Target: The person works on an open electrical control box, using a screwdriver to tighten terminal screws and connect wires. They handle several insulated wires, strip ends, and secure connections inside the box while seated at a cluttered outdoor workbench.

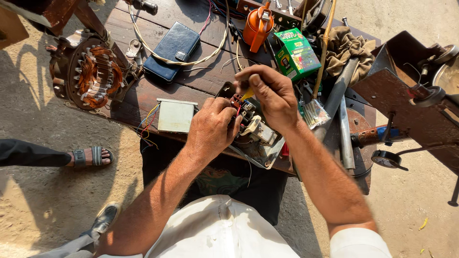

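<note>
The left hand is pinching a small red terminal block, its fingers closing tightly on it. The right hand is gripping a yellow-handled screwdriver, its tip meeting that block. Both are working over an opened electrical switch unit lying at the near edge of the wooden table, right of a grey metal box.

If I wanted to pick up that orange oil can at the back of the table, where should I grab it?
Best guess: take the orange oil can by its round body, coming from the bench's front edge, where the hands are. It seems to stand upright, so fingers can wrap its sides. The green box sits close on one side and wires crowd the other, so the front looks clearest.
</note>
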